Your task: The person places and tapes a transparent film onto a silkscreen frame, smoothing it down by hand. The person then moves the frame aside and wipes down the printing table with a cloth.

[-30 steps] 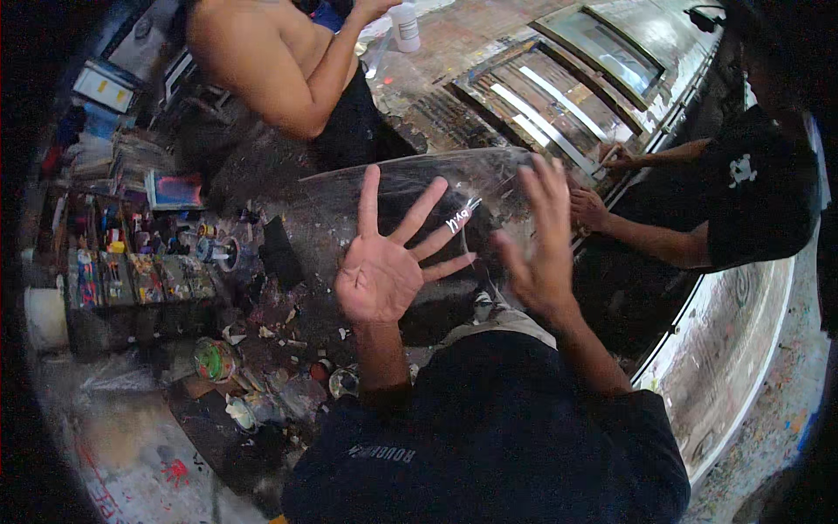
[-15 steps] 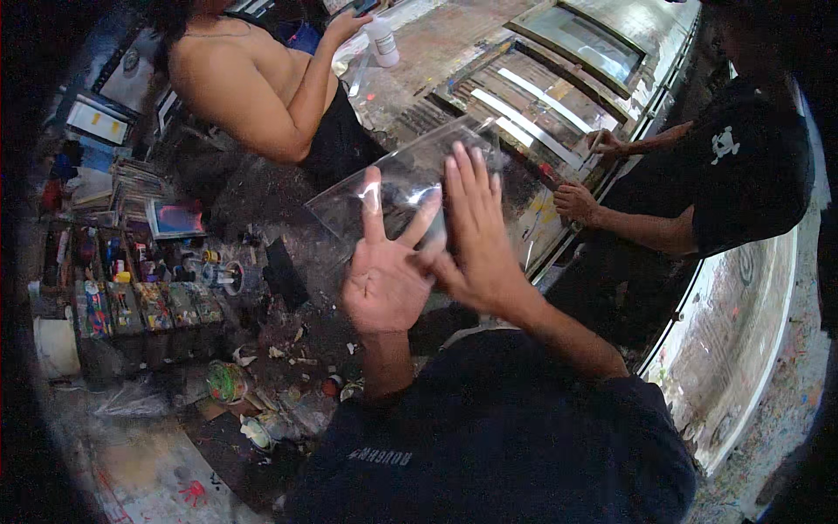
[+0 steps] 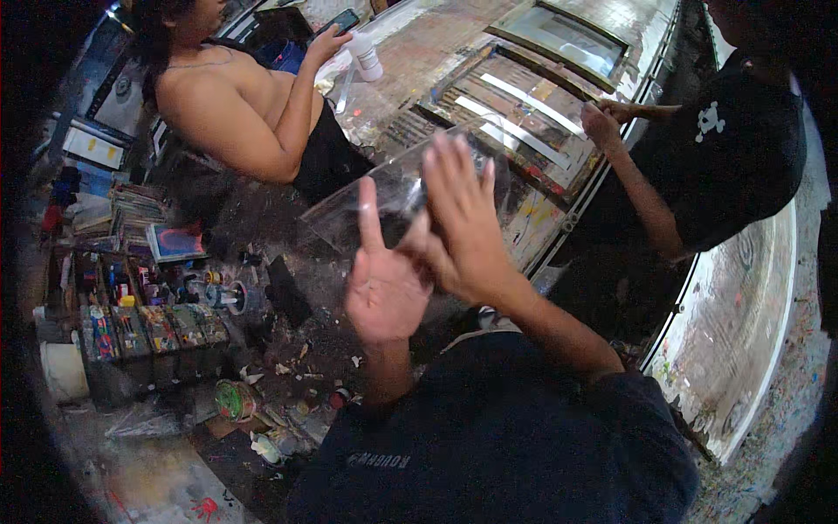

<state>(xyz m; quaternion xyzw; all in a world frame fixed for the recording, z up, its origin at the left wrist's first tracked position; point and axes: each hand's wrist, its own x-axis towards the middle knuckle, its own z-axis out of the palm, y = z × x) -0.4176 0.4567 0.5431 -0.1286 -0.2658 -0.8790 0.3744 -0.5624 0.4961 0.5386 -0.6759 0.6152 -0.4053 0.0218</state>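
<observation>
A clear, glossy plastic sheet or bag (image 3: 336, 210) is spread out in front of me at chest height. My left hand (image 3: 387, 293) is palm up at its near edge, with the index finger stretched out against the plastic. Across it lies my right hand (image 3: 467, 214), palm down and flat, its long fingers extended over the plastic and slightly blurred. The right thumb side overlaps the left hand's other fingers and partly hides them. Whether the left fingers are under the plastic or inside it, I cannot tell.
A long worktable (image 3: 419, 65) carries screen frames (image 3: 567, 44), white strips (image 3: 515, 122) and a white bottle (image 3: 365, 57). One person at left holds a phone (image 3: 340, 22); another stands at right. Paint containers fill a rack (image 3: 157, 327); a tub (image 3: 231, 400) sits among floor clutter.
My right hand has slid a little left over the plastic, covering more of my left fingers. The person at right has raised both hands off the table edge and brought them together.
</observation>
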